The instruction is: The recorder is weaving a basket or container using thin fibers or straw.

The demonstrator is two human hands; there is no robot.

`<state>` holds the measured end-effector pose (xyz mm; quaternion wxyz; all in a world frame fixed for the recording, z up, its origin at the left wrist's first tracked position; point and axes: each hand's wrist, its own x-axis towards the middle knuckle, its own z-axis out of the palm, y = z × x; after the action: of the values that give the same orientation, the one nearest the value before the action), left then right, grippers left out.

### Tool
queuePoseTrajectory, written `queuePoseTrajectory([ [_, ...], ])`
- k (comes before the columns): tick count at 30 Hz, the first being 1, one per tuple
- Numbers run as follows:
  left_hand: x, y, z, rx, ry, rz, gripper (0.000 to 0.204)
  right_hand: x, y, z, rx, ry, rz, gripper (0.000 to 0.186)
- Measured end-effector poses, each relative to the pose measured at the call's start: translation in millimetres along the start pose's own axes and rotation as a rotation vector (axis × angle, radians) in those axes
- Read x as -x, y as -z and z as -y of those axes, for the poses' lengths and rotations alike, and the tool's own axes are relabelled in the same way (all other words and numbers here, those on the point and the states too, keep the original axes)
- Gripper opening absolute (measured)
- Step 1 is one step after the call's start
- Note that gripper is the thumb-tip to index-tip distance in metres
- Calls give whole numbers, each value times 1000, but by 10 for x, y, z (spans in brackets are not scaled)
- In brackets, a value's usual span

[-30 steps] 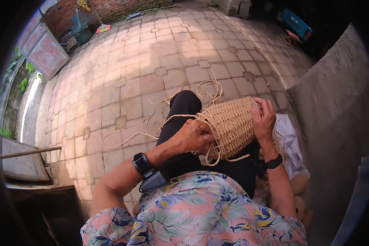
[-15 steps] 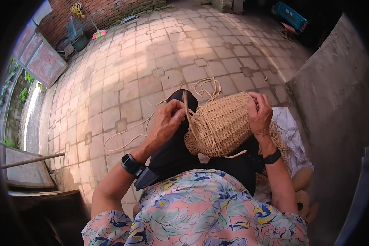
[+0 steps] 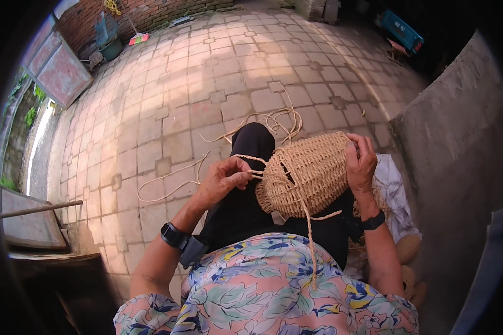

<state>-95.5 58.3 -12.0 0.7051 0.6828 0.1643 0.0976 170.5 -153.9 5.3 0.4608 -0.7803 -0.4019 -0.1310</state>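
A tan woven straw basket point(image 3: 313, 170) lies on its side across my lap, tilted up toward the right. My right hand point(image 3: 361, 162) grips its far right end, fingers over the edge and thumb on the weave. At the basket's left end, my left hand point(image 3: 227, 180) pinches a looped strand of straw cord point(image 3: 255, 172) between thumb and fingers. Another length of twisted cord point(image 3: 311, 240) hangs from the basket's near side down over my flowered shirt. A short loose end sticks out beside it. The inside of the basket is hidden.
Loose cord point(image 3: 285, 125) lies coiled on the paving beyond my knee, with more trailing left. A white sack point(image 3: 394, 190) and straw strands are at my right, by a grey wall point(image 3: 452, 128). A wooden pole point(image 3: 42, 208) juts in at left.
The strand that stood up in a loop by my left hand now hangs over the basket's near side. My left hand has drawn a little lower, and the basket has turned slightly.
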Motion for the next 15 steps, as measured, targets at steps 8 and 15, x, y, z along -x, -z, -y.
queuePoseTrajectory([
  [8, -154, -279, 0, 627, 434, 69, 7, -5, 8, 1, 16, 19, 17, 20],
  [15, -419, -479, -117, 265, 170, -70, 5, 1, 15, 14, 31, 17, 11, 20],
])
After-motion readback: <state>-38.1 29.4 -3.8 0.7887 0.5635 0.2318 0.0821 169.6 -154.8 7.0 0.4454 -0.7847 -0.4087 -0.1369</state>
